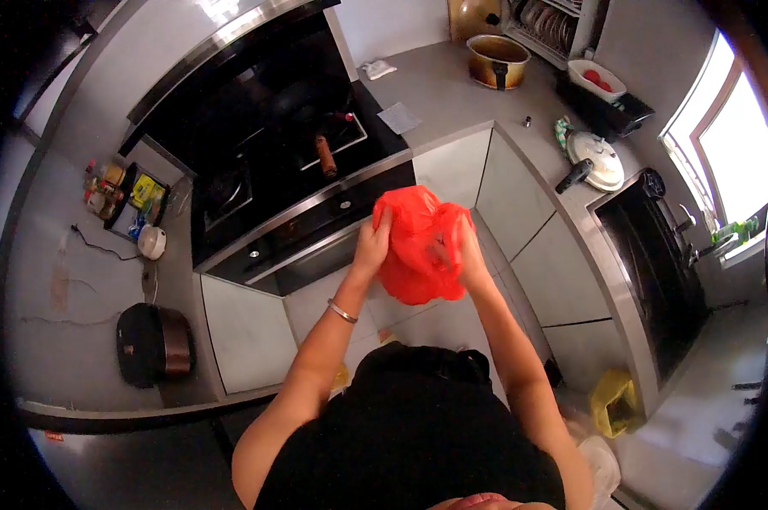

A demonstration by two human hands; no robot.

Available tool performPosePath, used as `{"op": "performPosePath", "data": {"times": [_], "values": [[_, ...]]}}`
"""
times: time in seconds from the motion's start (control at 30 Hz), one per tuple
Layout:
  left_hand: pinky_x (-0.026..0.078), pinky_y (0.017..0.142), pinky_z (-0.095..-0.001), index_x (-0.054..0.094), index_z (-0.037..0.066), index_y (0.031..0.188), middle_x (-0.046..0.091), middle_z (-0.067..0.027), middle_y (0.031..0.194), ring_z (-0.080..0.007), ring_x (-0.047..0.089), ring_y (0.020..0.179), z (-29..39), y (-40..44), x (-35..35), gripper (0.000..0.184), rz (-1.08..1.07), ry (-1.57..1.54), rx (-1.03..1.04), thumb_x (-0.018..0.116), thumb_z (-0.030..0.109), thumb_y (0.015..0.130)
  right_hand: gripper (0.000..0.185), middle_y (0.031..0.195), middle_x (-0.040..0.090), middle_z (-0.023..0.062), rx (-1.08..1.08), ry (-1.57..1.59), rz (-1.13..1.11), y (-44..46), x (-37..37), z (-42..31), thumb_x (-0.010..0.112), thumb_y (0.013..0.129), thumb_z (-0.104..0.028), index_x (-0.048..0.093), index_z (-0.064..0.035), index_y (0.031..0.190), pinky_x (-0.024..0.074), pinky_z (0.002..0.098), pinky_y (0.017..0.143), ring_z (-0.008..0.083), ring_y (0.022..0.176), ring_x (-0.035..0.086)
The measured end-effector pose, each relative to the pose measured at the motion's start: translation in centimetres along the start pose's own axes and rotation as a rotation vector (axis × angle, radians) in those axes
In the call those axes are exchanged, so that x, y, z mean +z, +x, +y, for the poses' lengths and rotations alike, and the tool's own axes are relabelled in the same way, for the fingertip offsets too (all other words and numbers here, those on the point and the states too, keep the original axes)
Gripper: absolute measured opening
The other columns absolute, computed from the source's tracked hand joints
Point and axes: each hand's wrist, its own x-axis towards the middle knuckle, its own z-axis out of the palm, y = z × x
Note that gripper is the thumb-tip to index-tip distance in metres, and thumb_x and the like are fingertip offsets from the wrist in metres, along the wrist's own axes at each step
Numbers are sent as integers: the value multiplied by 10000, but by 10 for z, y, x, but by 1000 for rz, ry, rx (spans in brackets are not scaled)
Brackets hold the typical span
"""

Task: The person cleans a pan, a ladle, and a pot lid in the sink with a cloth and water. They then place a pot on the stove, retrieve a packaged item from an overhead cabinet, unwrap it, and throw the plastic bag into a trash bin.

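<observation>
A red plastic bag point(416, 259) is held up in front of my body, above the tiled floor. My left hand point(374, 244) grips its left side, with the thumb against the plastic; a bracelet is on that wrist. On the other side, my right hand point(471, 255) holds the bag's right edge, its fingers partly hidden by the plastic. The bag looks loose and crumpled, with an opening near the right hand. What is inside cannot be made out.
Ahead is a black stove point(303, 136) with a brown-handled pan. A pot point(498, 61), a white lid point(596, 160) and a sink point(656, 263) line the right counter. A rice cooker point(155, 344) stands left; a yellow bag point(615, 403) hangs lower right.
</observation>
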Motion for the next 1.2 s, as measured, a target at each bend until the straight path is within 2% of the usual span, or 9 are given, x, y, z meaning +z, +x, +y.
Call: {"op": "performPosePath", "data": {"times": [0.2,0.37,0.57,0.7,0.77,0.87,0.9,1.07,1.2], "values": [[470,772,-271,589,-18,1071,629,-62,997,-132,582,894,5,6,-6,322,199,-421,97,568,255,902,236,1069,564,67,76,180,11,-41,-24,7,615,806,-51,592,-3,1036,472,286,779,156,963,551],[462,769,-246,610,20,1031,636,-26,949,-106,576,852,35,1,-14,217,172,-406,94,593,86,825,231,1147,544,84,308,919,245,-71,-77,33,517,904,-67,493,-25,1129,452,330,860,166,1031,542],[443,707,-227,594,29,850,572,12,806,-95,528,730,17,8,-10,223,190,-251,239,487,-64,677,159,1060,560,75,288,957,391,-66,-98,66,486,925,-81,468,-41,1078,434,371,892,184,1003,539],[449,657,-239,542,38,762,538,13,755,-121,521,681,36,12,-41,184,433,-327,317,438,-82,669,253,1033,563,82,314,789,784,-69,-142,87,473,885,-49,457,-32,1137,465,382,845,188,964,547],[419,606,-233,453,41,688,470,29,693,-84,455,626,56,7,-40,154,449,-160,335,429,-109,665,279,1016,569,81,262,774,690,-69,-164,75,468,848,-59,467,-26,1126,481,378,822,185,945,557],[415,600,-268,467,6,688,499,-74,689,-182,504,629,39,14,-48,136,319,299,590,436,-115,632,291,932,577,58,282,534,412,-43,-154,34,524,835,-129,515,-20,1104,463,303,774,144,852,555],[421,609,-272,483,-16,719,520,-123,729,-247,526,660,52,13,-37,151,235,267,727,433,-126,630,297,916,578,54,284,387,331,-33,-145,15,546,832,-141,525,-19,1102,458,287,762,134,831,552],[443,654,-258,511,-40,755,570,-127,815,-255,565,723,65,6,-13,203,47,278,816,443,-174,620,457,863,657,106,-18,-388,-139,11,-81,-45,735,704,-307,634,-63,1077,474,298,716,175,775,612],[469,736,-260,540,-33,794,592,-125,914,-256,593,832,61,6,-18,240,-53,285,742,454,-186,630,279,710,630,95,-18,-683,-341,23,-54,-59,745,685,-210,676,-48,901,472,292,663,161,675,609]]}}
